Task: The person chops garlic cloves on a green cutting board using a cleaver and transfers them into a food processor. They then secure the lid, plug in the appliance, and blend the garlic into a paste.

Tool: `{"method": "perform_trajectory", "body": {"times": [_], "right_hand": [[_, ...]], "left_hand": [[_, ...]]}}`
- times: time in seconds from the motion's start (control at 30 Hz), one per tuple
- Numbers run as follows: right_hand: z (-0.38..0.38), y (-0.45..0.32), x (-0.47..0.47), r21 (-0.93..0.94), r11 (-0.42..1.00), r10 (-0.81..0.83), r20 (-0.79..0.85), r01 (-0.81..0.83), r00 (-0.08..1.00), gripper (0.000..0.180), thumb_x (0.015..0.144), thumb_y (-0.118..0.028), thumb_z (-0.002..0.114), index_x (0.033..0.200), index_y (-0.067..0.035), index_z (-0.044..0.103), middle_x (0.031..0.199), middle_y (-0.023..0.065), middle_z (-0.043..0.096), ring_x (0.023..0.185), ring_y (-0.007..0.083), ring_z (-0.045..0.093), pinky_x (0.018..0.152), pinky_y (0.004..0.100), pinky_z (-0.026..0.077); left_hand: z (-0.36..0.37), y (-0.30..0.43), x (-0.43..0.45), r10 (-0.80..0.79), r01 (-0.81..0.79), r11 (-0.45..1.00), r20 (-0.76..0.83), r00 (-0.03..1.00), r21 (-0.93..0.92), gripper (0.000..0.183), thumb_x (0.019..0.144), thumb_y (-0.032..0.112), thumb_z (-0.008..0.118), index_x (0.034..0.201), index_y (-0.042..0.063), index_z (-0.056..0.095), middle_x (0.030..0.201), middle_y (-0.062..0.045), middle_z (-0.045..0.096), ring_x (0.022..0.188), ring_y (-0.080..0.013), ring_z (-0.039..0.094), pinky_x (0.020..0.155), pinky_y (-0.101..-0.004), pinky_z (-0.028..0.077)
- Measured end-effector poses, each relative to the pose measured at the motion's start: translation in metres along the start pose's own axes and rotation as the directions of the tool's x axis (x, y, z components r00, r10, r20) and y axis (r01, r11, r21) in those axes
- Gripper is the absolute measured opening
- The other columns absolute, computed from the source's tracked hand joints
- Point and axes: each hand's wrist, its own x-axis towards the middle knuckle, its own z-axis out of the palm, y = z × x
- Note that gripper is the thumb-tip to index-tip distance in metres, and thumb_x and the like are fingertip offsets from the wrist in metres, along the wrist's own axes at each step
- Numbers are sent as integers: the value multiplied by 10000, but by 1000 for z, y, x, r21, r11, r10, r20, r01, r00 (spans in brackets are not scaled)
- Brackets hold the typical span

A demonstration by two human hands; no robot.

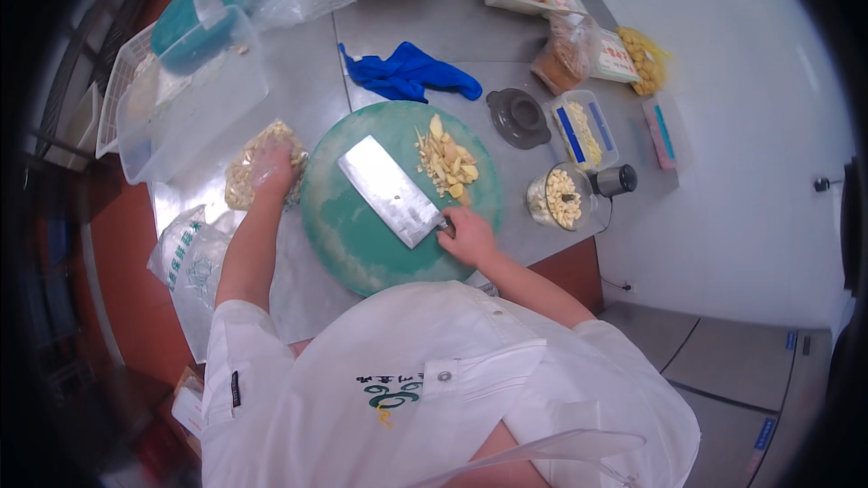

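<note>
My right hand (468, 236) grips the handle of a broad cleaver (390, 190), whose blade lies flat over a round green cutting board (352, 244). On the board's far right side rests a heap of cut ginger (447, 159), in slices and small bits. Left of the board, my left hand (274, 166) reaches onto a clear plastic bag (241, 179) full of pale pieces that look like garlic cloves. Its fingers are partly hidden among the plastic and pieces, so its grip is unclear.
A blue cloth (407, 73) lies behind the board. To the right stand a chopper bowl (557, 200) of peeled cloves, its motor head (616, 180), a dark lid (519, 117) and a plastic box (590, 129). A clear tub (196, 108) and plastic bag (193, 251) are at left.
</note>
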Motion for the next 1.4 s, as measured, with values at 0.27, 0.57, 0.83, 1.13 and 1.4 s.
{"method": "perform_trajectory", "body": {"times": [0.27,0.57,0.83,1.13,1.4], "right_hand": [[4,2,-1,70,997,32,-38,-29,999,449,798,-312,720,1184,-106,623,1101,134,641,1029,345,633,862,440,518],[4,0,-1,132,991,29,-10,-27,1000,426,792,-304,724,1155,-93,652,1079,128,652,1012,326,641,848,431,520],[-6,11,16,307,945,69,144,-111,987,354,725,-230,723,1014,-45,636,852,133,663,826,310,673,735,418,521],[-23,-18,-6,491,867,5,155,-82,988,409,834,-111,693,1195,-24,522,797,117,663,753,267,685,691,409,520],[-51,5,-17,292,956,-2,101,-28,995,452,836,-134,690,1261,-40,569,847,166,693,795,345,684,722,435,523]], "left_hand": [[-9,-10,11,8,0,992,67,998,-126,343,828,205,683,1153,95,667,1201,-184,652,1134,-372,610,960,-480,492],[-44,-26,2,-388,400,140,321,864,-906,279,885,234,641,1135,112,617,992,-84,624,804,-210,601,557,-330,475],[-59,18,-47,-183,224,-808,594,784,-545,229,925,174,619,1110,51,562,974,-91,585,762,-210,583,443,-226,380],[-25,138,-126,-253,50,713,-190,949,-700,242,795,171,717,1022,113,657,1081,-69,633,869,-237,627,590,-343,512],[-6,181,-160,138,-201,969,-359,923,-146,581,716,319,792,1240,145,612,1309,-88,586,1192,-326,562,1024,-459,439]]}}
